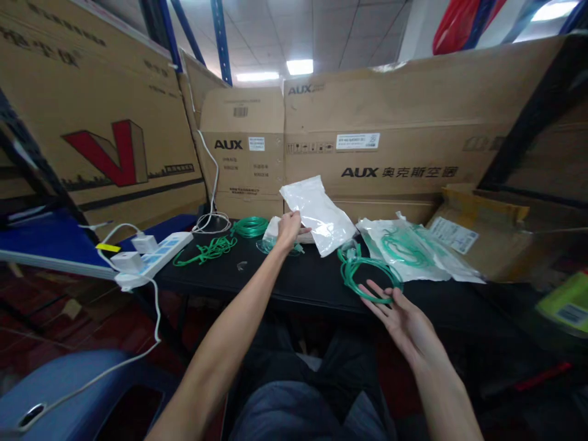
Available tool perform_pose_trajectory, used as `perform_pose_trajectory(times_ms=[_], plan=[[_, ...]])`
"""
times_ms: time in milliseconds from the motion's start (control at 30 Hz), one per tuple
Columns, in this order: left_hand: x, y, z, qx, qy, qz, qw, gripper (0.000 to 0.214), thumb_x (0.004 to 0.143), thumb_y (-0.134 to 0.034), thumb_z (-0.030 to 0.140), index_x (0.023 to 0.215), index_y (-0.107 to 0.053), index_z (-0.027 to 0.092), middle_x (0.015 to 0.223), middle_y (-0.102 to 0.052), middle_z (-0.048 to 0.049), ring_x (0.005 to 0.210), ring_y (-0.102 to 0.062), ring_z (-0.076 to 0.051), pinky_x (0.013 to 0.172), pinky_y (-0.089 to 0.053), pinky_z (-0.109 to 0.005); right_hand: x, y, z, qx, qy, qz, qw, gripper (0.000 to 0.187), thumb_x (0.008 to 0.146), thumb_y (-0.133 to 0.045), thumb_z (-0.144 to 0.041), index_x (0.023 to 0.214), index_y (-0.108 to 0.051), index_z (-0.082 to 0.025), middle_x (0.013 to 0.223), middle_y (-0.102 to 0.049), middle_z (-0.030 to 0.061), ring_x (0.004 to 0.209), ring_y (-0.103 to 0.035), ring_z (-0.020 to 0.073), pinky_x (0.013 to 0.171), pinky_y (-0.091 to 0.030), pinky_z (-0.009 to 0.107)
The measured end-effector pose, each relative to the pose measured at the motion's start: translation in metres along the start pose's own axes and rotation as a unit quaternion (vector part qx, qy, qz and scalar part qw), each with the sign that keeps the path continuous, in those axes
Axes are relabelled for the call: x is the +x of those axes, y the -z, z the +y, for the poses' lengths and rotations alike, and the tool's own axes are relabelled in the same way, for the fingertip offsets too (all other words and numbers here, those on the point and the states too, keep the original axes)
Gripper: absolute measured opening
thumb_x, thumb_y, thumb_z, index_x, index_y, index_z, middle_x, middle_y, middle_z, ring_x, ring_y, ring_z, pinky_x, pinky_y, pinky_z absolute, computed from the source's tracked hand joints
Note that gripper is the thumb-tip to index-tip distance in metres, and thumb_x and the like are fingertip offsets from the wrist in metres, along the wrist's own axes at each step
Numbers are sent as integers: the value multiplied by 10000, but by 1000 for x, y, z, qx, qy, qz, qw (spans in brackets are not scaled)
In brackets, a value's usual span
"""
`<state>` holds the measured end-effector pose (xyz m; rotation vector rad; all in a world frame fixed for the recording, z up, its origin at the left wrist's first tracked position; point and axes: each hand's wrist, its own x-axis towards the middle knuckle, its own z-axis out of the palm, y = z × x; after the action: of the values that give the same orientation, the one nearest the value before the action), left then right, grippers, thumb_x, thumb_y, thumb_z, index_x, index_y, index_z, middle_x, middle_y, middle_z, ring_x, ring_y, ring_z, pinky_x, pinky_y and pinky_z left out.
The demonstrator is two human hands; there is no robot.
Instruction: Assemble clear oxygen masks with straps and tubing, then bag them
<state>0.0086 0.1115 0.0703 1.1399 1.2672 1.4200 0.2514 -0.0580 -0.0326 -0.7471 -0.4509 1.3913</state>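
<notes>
My left hand (289, 229) pinches the lower left edge of a white plastic pouch (320, 214), lifted above the black table. Across from it, my right hand (399, 312) holds a coil of green tubing (351, 283) between thumb and fingers, palm turned up. A clear part sits at the coil's upper end. Beneath my left hand lies a smaller coil of thin tubing (269, 246), partly hidden by the wrist. Right of the held coil, white and clear pouches (404, 248) with green tubing inside rest on the table.
A round green coil (250, 226) and a tangled green cord (206, 250) lie on the black table (285, 282) at left. Beyond them is a white power strip (156, 260) with plugs and cables. Large cardboard boxes (404, 110) wall the back; an opened carton (487, 226) stands at right.
</notes>
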Motion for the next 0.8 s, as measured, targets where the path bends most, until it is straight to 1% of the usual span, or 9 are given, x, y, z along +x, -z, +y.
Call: perform_pose_trajectory(times_ms=[67, 133, 267, 367, 467, 567, 667, 733, 800], plan=[[14, 6, 8, 13, 0, 20, 1000, 367, 1000, -664, 352, 1317, -617, 173, 1313, -648, -111, 1092, -682, -260, 908, -596, -470, -1, 11, -6, -5, 6, 17, 1000, 225, 952, -645, -187, 728, -643, -159, 1121, -784, 224, 1117, -755, 372, 1026, -547, 574], [25, 11, 13, 43, 6, 28, 999, 369, 999, -664, 350, 1319, -615, 174, 1315, -647, -111, 1092, -682, -260, 908, -597, -470, -2, 17, -9, -7, 12, 28, 999, 262, 967, -606, -165, 708, -646, -157, 1077, -797, 222, 1087, -769, 362, 1005, -565, 554], [36, 26, 16, 161, 22, 9, 987, 369, 997, -669, 348, 1314, -618, 166, 1306, -651, -114, 1086, -684, -259, 904, -598, -465, -2, 17, -9, -10, 22, 33, 999, 275, 964, -607, -158, 695, -658, -142, 1049, -802, 239, 1062, -776, 367, 987, -579, 539], [44, 39, 17, 280, 13, -10, 960, 361, 998, -668, 346, 1309, -622, 171, 1310, -650, -113, 1090, -682, -259, 909, -597, -465, -4, 15, -7, -14, 27, 30, 999, 243, 945, -669, -203, 708, -667, -148, 1063, -804, 229, 1114, -756, 366, 995, -571, 535], [54, 44, 21, 396, -21, -29, 917, 362, 998, -666, 353, 1308, -624, 171, 1318, -648, -113, 1106, -677, -265, 924, -589, -476, -6, 16, -5, -21, 19, 29, 999, 205, 891, -757, -243, 726, -683, -146, 1078, -804, 228, 1132, -744, 382, 969, -590, 524], [61, 31, 22, 484, -80, -78, 868, 372, 1000, -660, 361, 1322, -618, 179, 1348, -633, -115, 1141, -663, -275, 951, -576, -495, -8, 15, -5, -37, -1, 33, 999, 186, 830, -829, -265, 758, -706, -145, 1079, -810, 213, 1128, -745, 387, 928, -617, 500], [64, 3, 14, 541, -128, -165, 814, 390, 997, -666, 355, 1344, -607, 187, 1381, -616, -118, 1168, -652, -283, 968, -567, -509, -8, 11, -7, -54, -35, 35, 997, 227, 787, -876, -312, 769, -721, -148, 1080, -815, 204, 1130, -746, 377, 917, -626, 472], [67, -16, 6, 572, -136, -212, 781, 398, 994, -670, 355, 1348, -605, 186, 1381, -616, -118, 1168, -653, -285, 968, -568, -511, -7, 7, -9, -65, -59, 37, 995, 271, 759, -902, -357, 765, -731, -146, 1066, -818, 204, 1113, -753, 375, 919, -626, 464], [72, -30, -4, 602, -127, -234, 753, 401, 994, -670, 358, 1349, -603, 184, 1377, -617, -118, 1166, -654, -285, 965, -569, -512, -5, 6, -10, -77, -74, 42, 993, 308, 730, -922, -396, 769, -744, -148, 1052, -822, 199, 1096, -759, 378, 923, -623, 478]])
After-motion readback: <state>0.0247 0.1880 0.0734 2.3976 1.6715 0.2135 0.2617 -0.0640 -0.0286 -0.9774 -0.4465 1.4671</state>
